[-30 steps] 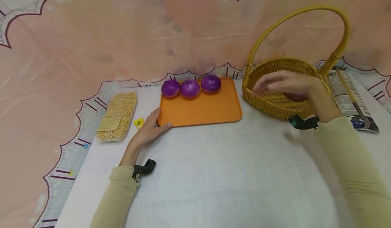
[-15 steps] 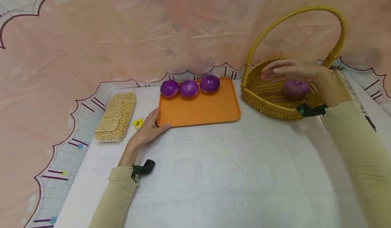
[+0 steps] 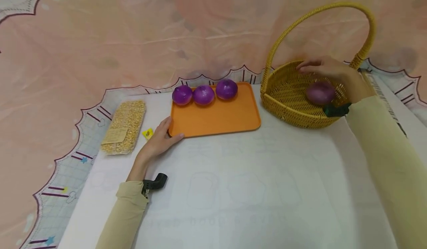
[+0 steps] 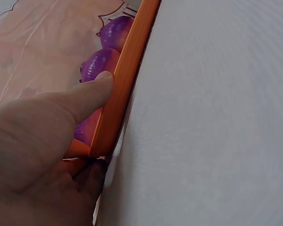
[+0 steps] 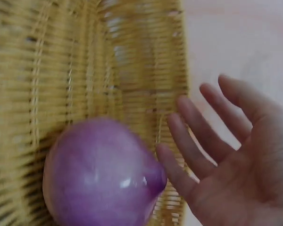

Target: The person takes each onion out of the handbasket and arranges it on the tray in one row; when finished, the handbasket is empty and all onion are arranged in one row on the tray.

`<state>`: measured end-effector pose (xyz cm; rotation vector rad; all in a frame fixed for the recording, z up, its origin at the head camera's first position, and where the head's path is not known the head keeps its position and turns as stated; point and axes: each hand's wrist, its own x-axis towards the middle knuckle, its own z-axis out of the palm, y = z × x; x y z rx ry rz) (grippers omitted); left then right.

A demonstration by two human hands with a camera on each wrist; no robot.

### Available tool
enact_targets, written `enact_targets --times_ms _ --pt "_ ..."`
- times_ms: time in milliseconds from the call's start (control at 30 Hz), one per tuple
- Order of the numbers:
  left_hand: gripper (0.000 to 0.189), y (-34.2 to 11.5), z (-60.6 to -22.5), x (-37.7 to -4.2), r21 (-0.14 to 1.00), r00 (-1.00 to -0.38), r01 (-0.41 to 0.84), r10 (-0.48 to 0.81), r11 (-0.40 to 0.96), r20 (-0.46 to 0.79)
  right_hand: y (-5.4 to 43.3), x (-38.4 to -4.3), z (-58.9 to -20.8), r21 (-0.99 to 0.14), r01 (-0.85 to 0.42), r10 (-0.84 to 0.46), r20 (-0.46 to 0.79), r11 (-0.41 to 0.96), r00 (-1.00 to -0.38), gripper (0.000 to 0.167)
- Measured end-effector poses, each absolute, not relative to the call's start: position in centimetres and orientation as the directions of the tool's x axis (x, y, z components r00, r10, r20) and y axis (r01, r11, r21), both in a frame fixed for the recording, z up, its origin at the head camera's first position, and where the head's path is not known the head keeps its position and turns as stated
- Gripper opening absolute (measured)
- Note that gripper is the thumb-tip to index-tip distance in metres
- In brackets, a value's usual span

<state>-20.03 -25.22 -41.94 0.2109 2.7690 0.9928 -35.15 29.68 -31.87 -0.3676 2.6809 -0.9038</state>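
My left hand (image 3: 158,141) grips the near left corner of an orange tray (image 3: 217,121). In the left wrist view the thumb (image 4: 96,89) lies on the tray's rim while other fingers reach beneath the corner. Three purple onions (image 3: 204,95) sit in a row along the tray's far side. Another purple onion (image 5: 104,174) lies inside the wicker basket (image 3: 293,115) at the right. Over that basket hovers my right hand (image 3: 333,72), holding nothing. Its fingers (image 5: 193,150) are spread and loosely bent beside the onion in the right wrist view.
A clear bag of corn kernels (image 3: 125,124) lies left of the tray, with a small yellow packet (image 3: 148,133) near my left hand. The basket's tall handle (image 3: 337,5) arches above it. Behind my right forearm, a printed package (image 3: 383,97) is partly hidden.
My right hand has shifted right and back over the basket, uncovering the onion inside. The left hand keeps its hold on the tray corner. The head view has drifted slightly.
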Motion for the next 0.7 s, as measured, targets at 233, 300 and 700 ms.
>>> enact_targets --times_ms 233,300,700 --pt "0.093 -25.5 -41.9 -20.1 0.646 -0.971 0.066 0.198 0.760 -0.134 30.5 -35.6 -31.9 -0.580 -0.108 -0.308 -0.260 0.808 -0.915 0.072" --pt "0.094 -25.6 -41.8 -20.1 0.645 -0.971 0.062 0.196 0.761 -0.139 30.7 -35.5 -32.1 -0.578 -0.089 -0.304 -0.287 0.811 -0.908 0.073" --pt "0.094 -26.1 -41.7 -19.7 0.641 -0.971 0.052 0.189 0.765 -0.147 30.9 -35.6 -34.3 -0.735 0.104 -0.289 -0.387 0.670 -0.876 0.075"
